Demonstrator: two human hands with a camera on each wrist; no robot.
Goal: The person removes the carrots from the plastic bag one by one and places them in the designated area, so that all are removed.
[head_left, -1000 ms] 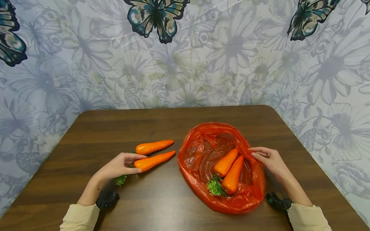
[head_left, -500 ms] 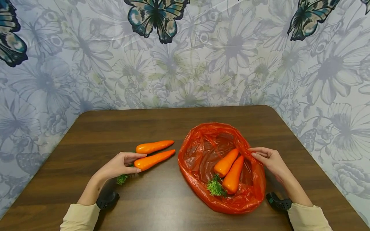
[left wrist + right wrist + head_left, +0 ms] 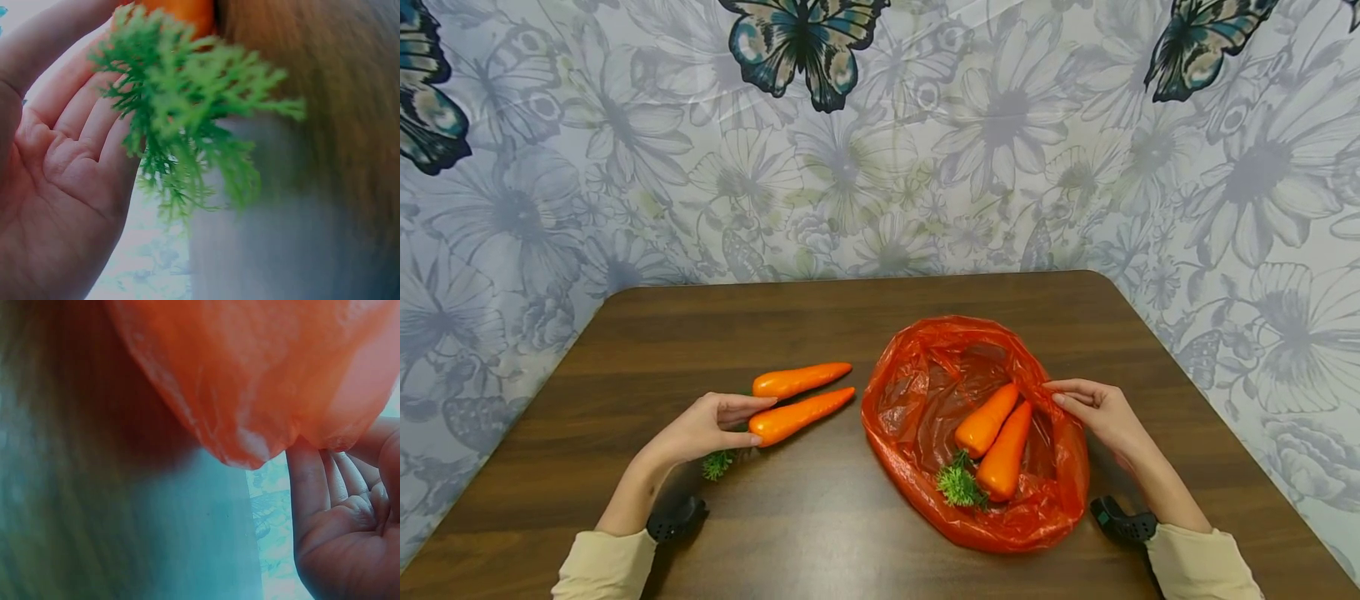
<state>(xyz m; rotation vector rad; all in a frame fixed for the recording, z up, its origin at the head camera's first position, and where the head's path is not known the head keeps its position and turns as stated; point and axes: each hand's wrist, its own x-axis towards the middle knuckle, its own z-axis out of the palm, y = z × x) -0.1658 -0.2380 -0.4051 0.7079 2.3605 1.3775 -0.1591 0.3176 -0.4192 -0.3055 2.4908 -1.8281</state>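
Observation:
In the head view, two orange carrots lie side by side on the left of the table: a nearer carrot (image 3: 801,415) and a farther carrot (image 3: 802,381). My left hand (image 3: 711,427) loosely straddles the leafy end of the nearer one, fingertips along its far side and thumb along its near side. Green leaves (image 3: 187,94) hang beside the extended fingers in the left wrist view. To the right stands a red plastic bag (image 3: 917,500), mouth upward, holding two more carrots (image 3: 1003,454). My right hand (image 3: 1101,412) pinches the bag's right rim between thumb and fingers.
A brown wooden table (image 3: 700,333) has rounded far corners. Behind it is a flower-patterned wall (image 3: 880,192) with butterfly figures. A dark strap device (image 3: 676,521) sits at the left wrist, and another device (image 3: 1123,521) at the right.
My left hand has drawn back slightly toward the leaves, its hold on the nearer carrot loosening. That carrot's tip has shifted a little away from me. My right hand keeps its pinch.

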